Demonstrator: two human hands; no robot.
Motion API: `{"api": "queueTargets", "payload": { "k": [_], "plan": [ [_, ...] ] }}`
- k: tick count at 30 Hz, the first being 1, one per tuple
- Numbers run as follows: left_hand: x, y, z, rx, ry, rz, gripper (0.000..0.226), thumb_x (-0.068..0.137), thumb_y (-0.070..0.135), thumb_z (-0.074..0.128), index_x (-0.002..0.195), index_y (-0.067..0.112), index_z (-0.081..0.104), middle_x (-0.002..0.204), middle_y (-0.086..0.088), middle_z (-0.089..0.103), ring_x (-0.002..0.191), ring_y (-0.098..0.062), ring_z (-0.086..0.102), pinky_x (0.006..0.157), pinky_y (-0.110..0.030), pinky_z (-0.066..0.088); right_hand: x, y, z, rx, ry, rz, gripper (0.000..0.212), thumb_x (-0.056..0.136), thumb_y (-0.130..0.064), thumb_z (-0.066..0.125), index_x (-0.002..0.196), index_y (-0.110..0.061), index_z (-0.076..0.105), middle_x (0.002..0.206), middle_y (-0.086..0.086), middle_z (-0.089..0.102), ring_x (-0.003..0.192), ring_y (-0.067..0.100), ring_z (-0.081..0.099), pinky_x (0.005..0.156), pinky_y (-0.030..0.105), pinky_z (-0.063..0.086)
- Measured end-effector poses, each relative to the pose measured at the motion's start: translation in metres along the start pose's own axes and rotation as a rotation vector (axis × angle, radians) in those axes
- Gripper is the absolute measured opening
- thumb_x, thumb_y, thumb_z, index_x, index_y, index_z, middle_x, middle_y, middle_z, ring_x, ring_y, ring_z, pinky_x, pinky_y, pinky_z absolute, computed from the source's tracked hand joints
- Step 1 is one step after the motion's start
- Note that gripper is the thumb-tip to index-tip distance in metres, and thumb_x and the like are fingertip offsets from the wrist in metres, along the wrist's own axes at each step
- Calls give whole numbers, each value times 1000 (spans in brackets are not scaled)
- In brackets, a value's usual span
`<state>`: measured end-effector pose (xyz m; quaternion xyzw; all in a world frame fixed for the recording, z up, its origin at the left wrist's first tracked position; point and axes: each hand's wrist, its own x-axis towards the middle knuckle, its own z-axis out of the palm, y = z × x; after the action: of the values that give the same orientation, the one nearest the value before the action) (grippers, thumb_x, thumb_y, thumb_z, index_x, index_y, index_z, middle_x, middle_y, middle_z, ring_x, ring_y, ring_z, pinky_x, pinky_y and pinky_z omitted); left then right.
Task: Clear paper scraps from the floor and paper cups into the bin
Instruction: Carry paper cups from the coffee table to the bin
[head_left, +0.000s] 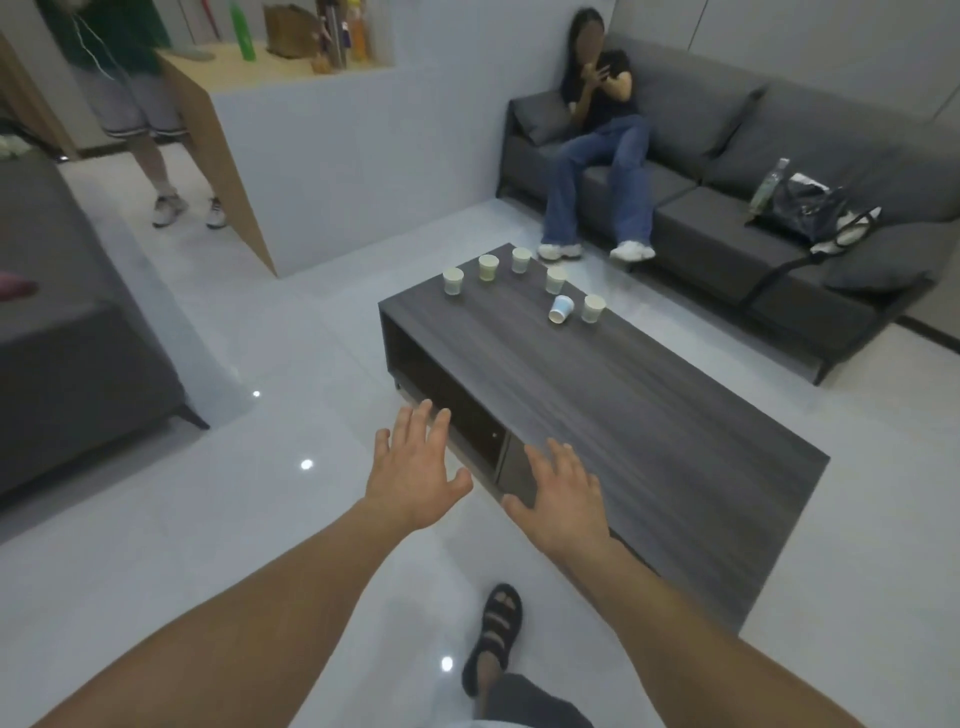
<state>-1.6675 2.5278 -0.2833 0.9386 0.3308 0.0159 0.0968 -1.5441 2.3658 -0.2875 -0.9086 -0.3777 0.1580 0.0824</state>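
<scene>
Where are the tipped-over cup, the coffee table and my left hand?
tipped-over cup (561, 309), head view, on its white side wall.
coffee table (649, 415), head view, on the bare dark wood top.
left hand (415, 467), head view, on the back of the hand.

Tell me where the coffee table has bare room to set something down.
The dark wood-grain coffee table is bare across its near and middle stretch, from the right hand up to the small paper cups. Its far end is crowded: five upright cups, one tipped blue-and-white paper cup.

Dark woodgrain table (649, 415); whitish cups (453, 281); grey sofa (727, 218)
</scene>
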Motion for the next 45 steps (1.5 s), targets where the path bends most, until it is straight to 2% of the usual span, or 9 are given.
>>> {"api": "queueTargets", "payload": {
  "k": [8,13,20,30,38,45],
  "plan": [
    [142,-44,-36,69,32,-58,81,88,63,36,151,23,5,160,-2,0,147,-25,-6,116,-49,11,166,-40,-32,79,8,-90,79,91,-59,47,154,-29,12,163,3,0,150,23,-3,119,50,10],
    [211,-69,-51,25,55,-115,81,88,59,38,152,21,6,160,-2,1,147,-24,-5,116,-47,10,251,-65,-53,53,-6,-143,78,92,-57,47,154,-28,11,163,4,1,150,23,-2,119,49,12],
    [306,-133,-43,-53,27,-132,84,86,60,41,151,21,5,160,-2,0,147,-24,-6,116,-47,10,361,-114,-55,18,-30,-134,79,91,-57,49,154,-29,10,163,1,0,150,22,0,118,47,16],
    [450,-236,-49,-119,-59,-10,89,81,58,47,150,23,4,159,-3,3,146,-24,-4,115,-46,12,486,-188,-52,8,-44,-13,79,91,-57,50,154,-28,12,163,0,2,150,21,2,118,47,20],
    [550,-254,-27,-123,-173,54,94,78,58,54,150,21,6,159,-5,7,146,-26,2,116,-46,19,575,-175,-42,49,-133,128,81,90,-56,52,154,-28,12,163,-1,1,149,22,4,117,48,24],
    [653,-263,14,-113,-306,19,97,77,59,57,150,24,4,159,-2,8,147,-23,6,116,-44,20,720,-147,-29,104,-237,170,82,92,-51,53,155,-25,8,162,3,5,148,27,8,115,45,28]
  ]
}}
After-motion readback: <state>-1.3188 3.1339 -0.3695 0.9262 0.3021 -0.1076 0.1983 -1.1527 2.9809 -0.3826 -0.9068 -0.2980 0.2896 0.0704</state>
